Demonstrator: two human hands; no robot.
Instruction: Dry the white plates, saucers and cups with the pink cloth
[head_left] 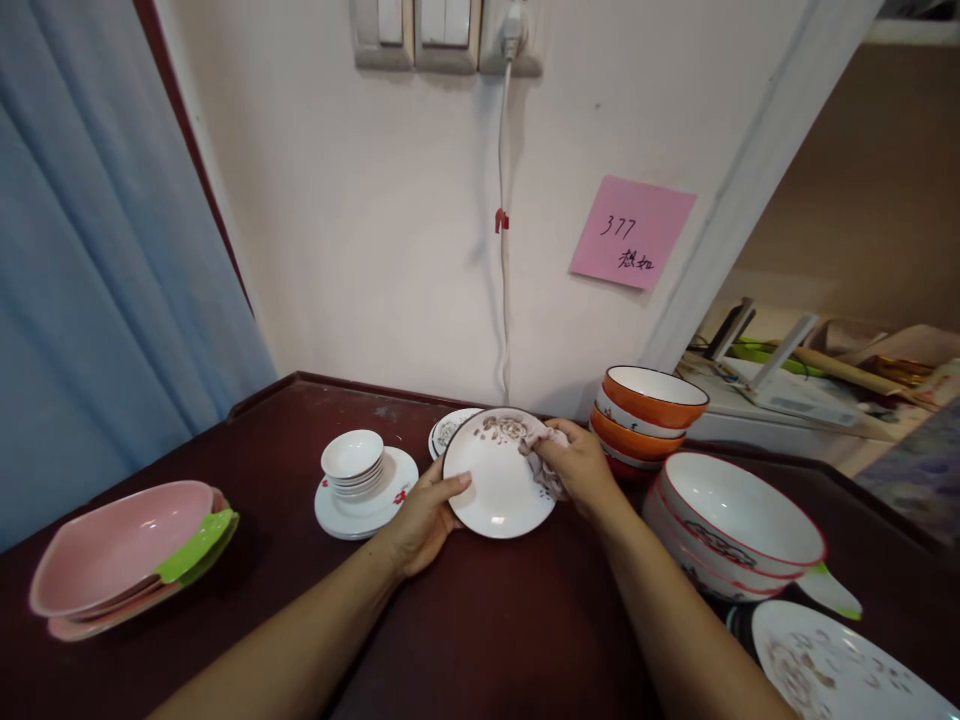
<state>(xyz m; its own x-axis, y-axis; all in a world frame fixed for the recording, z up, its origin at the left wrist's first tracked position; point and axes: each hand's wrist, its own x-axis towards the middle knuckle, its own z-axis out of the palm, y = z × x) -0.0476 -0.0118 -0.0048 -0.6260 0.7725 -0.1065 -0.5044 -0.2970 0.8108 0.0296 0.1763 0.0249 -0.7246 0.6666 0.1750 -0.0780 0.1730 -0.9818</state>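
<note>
A round white plate (495, 490) with brown flowers and a dark rim is held up, tilted toward me, over the dark red table. My left hand (426, 515) grips its left edge, thumb on the face and fingers behind. In my right hand (577, 465) is a crumpled, pale pinkish cloth (549, 462), pressed against the plate's right side. Partly hidden behind the held plate are other flowered plates (442, 430). Left of my left hand, a stack of small white bowls (352, 455) rests on white plates (337, 515) with red flowers.
Pink dishes (120, 550) with green leaf handles lie at the far left of the table (480, 640). On the right stand orange bowls (656, 400), large red-rimmed bowls (742, 510) and a flowered plate (840, 660). A white cord (501, 300) runs down the wall behind.
</note>
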